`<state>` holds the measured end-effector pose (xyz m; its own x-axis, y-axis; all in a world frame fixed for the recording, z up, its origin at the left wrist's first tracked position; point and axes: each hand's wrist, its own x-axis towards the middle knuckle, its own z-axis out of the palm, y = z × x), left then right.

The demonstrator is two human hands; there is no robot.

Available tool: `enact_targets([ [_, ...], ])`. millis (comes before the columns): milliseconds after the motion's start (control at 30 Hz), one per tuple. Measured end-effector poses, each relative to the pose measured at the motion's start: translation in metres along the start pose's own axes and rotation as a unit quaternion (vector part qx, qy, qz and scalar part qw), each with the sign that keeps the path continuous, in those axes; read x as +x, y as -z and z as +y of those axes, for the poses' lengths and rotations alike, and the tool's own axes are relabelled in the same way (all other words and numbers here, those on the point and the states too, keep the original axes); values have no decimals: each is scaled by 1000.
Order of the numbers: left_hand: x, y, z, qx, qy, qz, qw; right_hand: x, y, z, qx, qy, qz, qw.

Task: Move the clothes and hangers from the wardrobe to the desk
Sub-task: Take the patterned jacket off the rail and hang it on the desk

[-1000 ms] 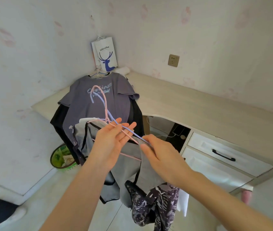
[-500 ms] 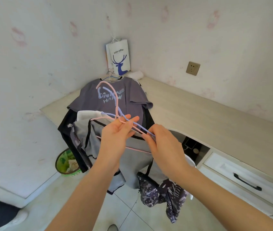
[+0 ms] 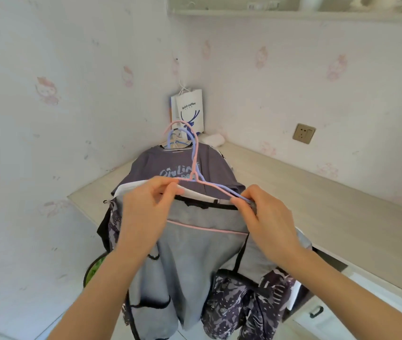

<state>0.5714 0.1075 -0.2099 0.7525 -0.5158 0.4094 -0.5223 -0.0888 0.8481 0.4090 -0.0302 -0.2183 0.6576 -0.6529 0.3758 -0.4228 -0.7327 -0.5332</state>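
A pink hanger [image 3: 196, 153] and a blue hanger [image 3: 169, 138] are held together in the air, just in front of the desk [image 3: 317, 204] corner, with their hooks pointing up. A grey garment [image 3: 195, 253] with black trim hangs from them, with a white garment [image 3: 131, 188] behind it and a dark patterned garment [image 3: 234, 307] lower down.

The left hand [image 3: 143, 212] pinches the hangers' left side between thumb and curled fingers. The right hand [image 3: 268, 217] pinches the right arms of both hangers the same way.

Behind them, a purple-grey T-shirt [image 3: 219, 168] with pale lettering lies on the desk on its own hanger. A white paper bag [image 3: 190, 111] hangs in the wall corner above it. A wall socket [image 3: 303, 133] sits to the right, above the desk. A black drawer handle [image 3: 316, 311] shows at lower right, and the rim of a green bin [image 3: 92, 268] on the floor at left.
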Motion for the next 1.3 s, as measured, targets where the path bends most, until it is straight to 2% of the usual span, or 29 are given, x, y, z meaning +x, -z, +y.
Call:
enact_targets([
  [100,19,26,-31,173,-127,78,974,11,-2,-4,34,5,-25,999],
  [167,32,39,-50,224,-195,48,954,17,-2,-8,53,0,-35,998],
  [233,41,49,-66,242,-218,-15,945,24,-1,-11,69,-7,-34,997],
  [333,50,59,-83,253,-206,-60,943,35,1,-13,113,-7,-30,993],
  [467,68,68,-87,220,-188,-25,957,55,4,-18,148,-1,-27,989],
  [667,98,68,-77,165,-145,32,975,91,0,-27,136,17,9,991],
  [967,155,60,-90,109,-102,73,986,149,0,-9,-90,99,13,991],
  [1167,206,40,-97,101,-102,75,987,201,-26,16,-200,186,140,952],
  [1300,258,25,-96,104,-97,85,986,265,-32,28,-226,179,155,945],
])
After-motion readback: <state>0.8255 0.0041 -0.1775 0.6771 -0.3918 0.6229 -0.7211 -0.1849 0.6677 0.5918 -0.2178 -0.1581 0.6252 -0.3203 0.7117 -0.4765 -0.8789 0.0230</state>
